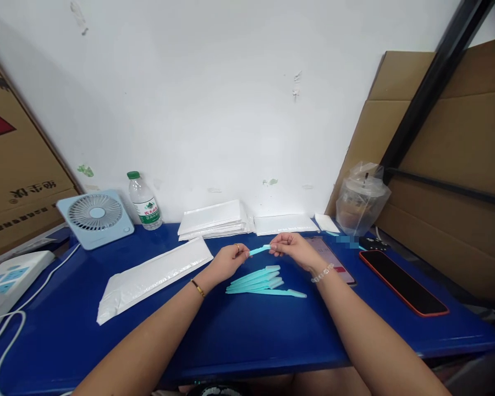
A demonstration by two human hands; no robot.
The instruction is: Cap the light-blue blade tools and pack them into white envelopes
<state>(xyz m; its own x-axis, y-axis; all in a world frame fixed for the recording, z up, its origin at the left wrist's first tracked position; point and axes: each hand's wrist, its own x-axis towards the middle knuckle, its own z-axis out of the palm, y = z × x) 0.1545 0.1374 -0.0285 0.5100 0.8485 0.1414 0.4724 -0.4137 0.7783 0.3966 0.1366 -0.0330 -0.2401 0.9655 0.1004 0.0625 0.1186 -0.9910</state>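
A turquoise eyebrow razor (259, 250) is stretched between my two hands, just above the blue table. My left hand (230, 261) pinches its left end between thumb and fingers. At its other end my right hand (291, 248) grips the tip, which the fingers partly cover. Below the hands lies a fanned pile of similar turquoise razors (253, 281) with paler, translucent caps toward the right. One razor (280, 293) of the pile sticks out farther right than the others. A long white padded envelope (154, 279) rests flat to the left of my left hand.
Stacked white envelopes (214, 219) and another envelope (286, 223) lie along the wall. A fan (95, 217) and water bottle (144, 202) stand back left. On the right are a phone (334, 259), an orange-edged phone (404, 283) and a bagged drink cup (359, 201).
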